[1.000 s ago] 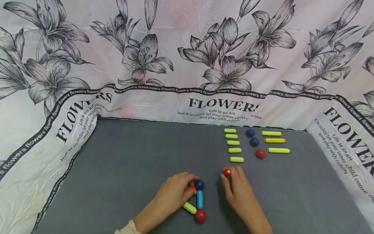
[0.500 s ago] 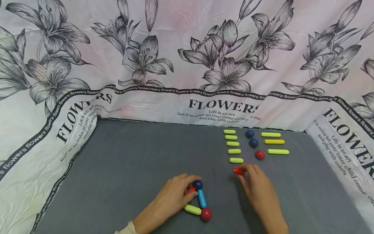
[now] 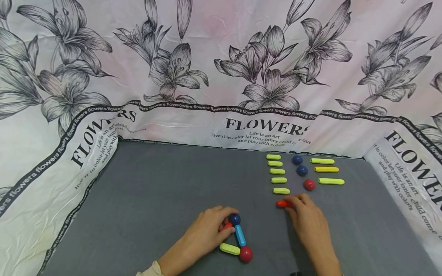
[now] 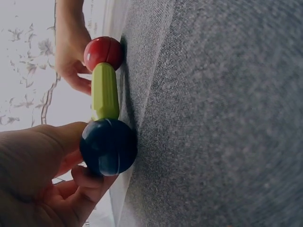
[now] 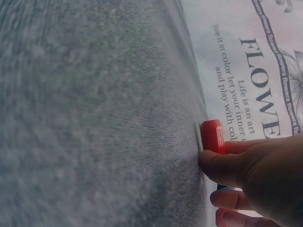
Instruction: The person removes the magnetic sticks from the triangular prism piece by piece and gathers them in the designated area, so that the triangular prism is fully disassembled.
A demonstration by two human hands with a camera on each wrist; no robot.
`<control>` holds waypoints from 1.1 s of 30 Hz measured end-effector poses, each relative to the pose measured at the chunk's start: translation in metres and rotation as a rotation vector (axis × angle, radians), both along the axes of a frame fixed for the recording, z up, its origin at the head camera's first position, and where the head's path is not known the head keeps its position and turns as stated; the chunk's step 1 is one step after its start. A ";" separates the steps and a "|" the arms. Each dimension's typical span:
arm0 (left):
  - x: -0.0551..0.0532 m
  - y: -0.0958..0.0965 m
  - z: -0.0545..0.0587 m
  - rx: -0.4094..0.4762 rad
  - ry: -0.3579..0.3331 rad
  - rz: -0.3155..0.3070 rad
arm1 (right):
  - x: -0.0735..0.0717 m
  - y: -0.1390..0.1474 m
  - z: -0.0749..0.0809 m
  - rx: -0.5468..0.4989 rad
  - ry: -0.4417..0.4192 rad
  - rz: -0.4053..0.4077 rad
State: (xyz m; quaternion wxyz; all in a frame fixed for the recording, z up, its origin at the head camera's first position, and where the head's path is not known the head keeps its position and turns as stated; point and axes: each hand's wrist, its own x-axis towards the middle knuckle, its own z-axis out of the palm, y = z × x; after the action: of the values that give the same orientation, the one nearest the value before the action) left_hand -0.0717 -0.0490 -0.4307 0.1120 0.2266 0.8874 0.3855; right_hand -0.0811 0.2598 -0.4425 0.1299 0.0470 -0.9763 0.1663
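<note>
My left hand (image 3: 207,229) holds a small frame of magnetic sticks and balls on the grey surface, fingers about its red stick (image 3: 226,226). A dark blue ball (image 3: 235,219), a light blue stick (image 3: 239,235), a red ball (image 3: 246,254) and a lime stick (image 3: 230,249) make up its visible sides. In the left wrist view another dark blue ball (image 4: 109,147) shows against the fingers, at the lime stick's other end; the hand hides it from the head. Between thumb and fingers, my right hand (image 3: 309,222) pinches a loose red magnetic stick (image 3: 284,204), lying sideways.
Short lime sticks (image 3: 277,171) line up in a column at the back right. Beside them lie two dark blue balls (image 3: 302,171), a red ball (image 3: 309,184), and long lime and yellow sticks (image 3: 326,169). A flower-printed cloth (image 3: 172,122) borders the grey surface (image 3: 165,176).
My right hand has moved right, away from the frame, and its red stick has turned from end-on to sideways. The frame's red ball has swung slightly right, while my left hand keeps its hold.
</note>
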 end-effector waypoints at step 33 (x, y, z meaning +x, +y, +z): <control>0.007 -0.003 0.002 -0.195 0.207 0.065 | 0.046 -0.055 0.030 -0.023 -0.390 0.281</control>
State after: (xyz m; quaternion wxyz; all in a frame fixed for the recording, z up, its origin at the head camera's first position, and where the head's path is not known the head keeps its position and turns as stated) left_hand -0.0648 -0.0523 -0.4282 0.0287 0.2244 0.9344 0.2752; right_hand -0.0350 0.2050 -0.4120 -0.0849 0.1478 -0.9649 0.1999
